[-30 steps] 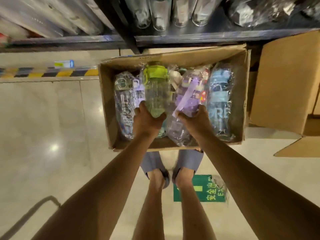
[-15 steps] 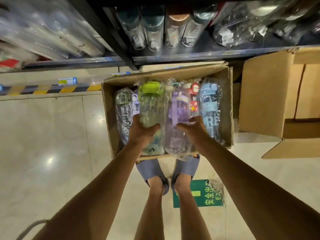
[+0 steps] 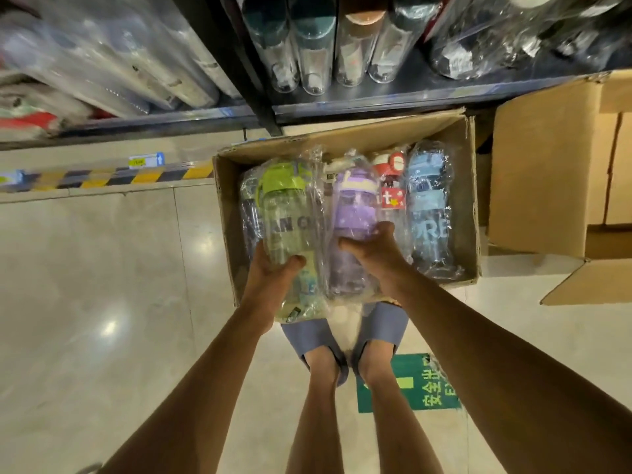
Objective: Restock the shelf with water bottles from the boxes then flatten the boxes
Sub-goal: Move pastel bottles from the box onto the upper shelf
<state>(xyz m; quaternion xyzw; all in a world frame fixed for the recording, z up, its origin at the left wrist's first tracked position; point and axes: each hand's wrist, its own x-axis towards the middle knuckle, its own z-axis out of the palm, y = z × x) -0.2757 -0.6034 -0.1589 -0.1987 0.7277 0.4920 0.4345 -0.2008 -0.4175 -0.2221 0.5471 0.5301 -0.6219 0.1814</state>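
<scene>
An open cardboard box (image 3: 472,200) stands on the floor under the dark shelf (image 3: 376,104). My left hand (image 3: 273,278) grips a plastic-wrapped bottle with a green lid (image 3: 290,213), lifted above the box. My right hand (image 3: 376,251) grips a wrapped purple bottle (image 3: 355,206) beside it, also raised. In the box lie a blue bottle (image 3: 429,213), a red-capped bottle (image 3: 391,186) and a clear dark bottle (image 3: 248,206) at the left, partly hidden.
Several clear bottles (image 3: 314,46) stand on the shelf above the box. A second open cardboard box (image 3: 547,165) lies on its side at the right. My feet in blue slippers (image 3: 314,336) are just behind the box, with a green floor sign (image 3: 410,388) close by.
Both hands have lifted the green-lidded and purple bottles up out of the box and toward me. The view has tilted up, showing more of the shelf.
</scene>
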